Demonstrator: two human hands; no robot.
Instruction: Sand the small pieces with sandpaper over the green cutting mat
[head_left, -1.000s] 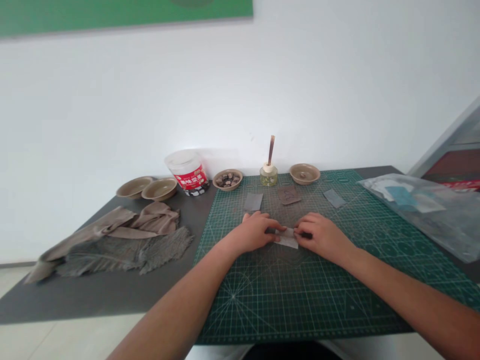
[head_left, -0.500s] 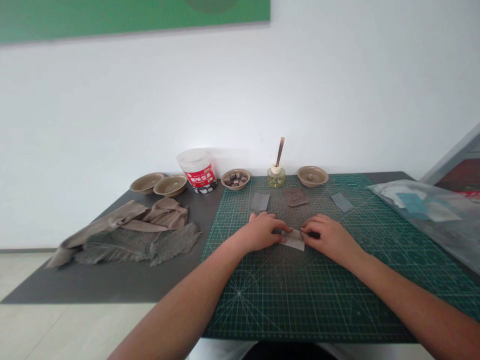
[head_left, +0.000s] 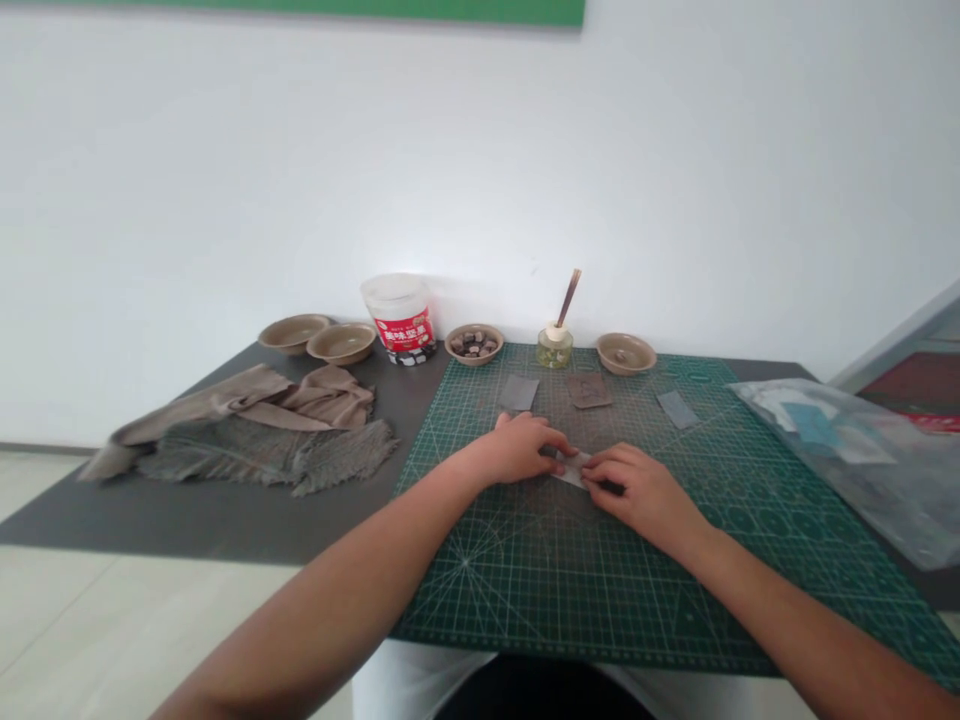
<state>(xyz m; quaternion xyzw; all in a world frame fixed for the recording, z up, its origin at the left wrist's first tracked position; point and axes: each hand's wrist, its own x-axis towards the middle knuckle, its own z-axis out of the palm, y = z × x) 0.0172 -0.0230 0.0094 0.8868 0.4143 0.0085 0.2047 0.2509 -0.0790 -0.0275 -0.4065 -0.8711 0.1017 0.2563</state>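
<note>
Between my hands a small pale rectangular sheet [head_left: 572, 470], like paper, lies on the green cutting mat [head_left: 540, 590]. My left hand [head_left: 523, 450] holds the sheet's left end, thumb and forefinger closed on it and pressing down. The fingertips of my right hand [head_left: 634, 488] are pinched together over the right end. Whatever small thing may be under those fingertips is hidden. Beyond the hands lie a grey rectangular piece [head_left: 519, 393], a brown square piece [head_left: 589, 391] with a marking, and a blue-grey rectangle [head_left: 678, 409].
Along the wall stand a bowl of brown pieces [head_left: 475, 345], a reed diffuser [head_left: 555, 347], another bowl [head_left: 627, 356], a red-labelled tub [head_left: 401, 322] and two bowls at left, one in front [head_left: 342, 344]. Crumpled cloths [head_left: 262, 450] lie left; a clear plastic bag [head_left: 847, 450] lies right.
My right hand has slid slightly left and towards me along the pale sheet, covering more of it. My left hand stays at its end. The camera view has tilted down a little.
</note>
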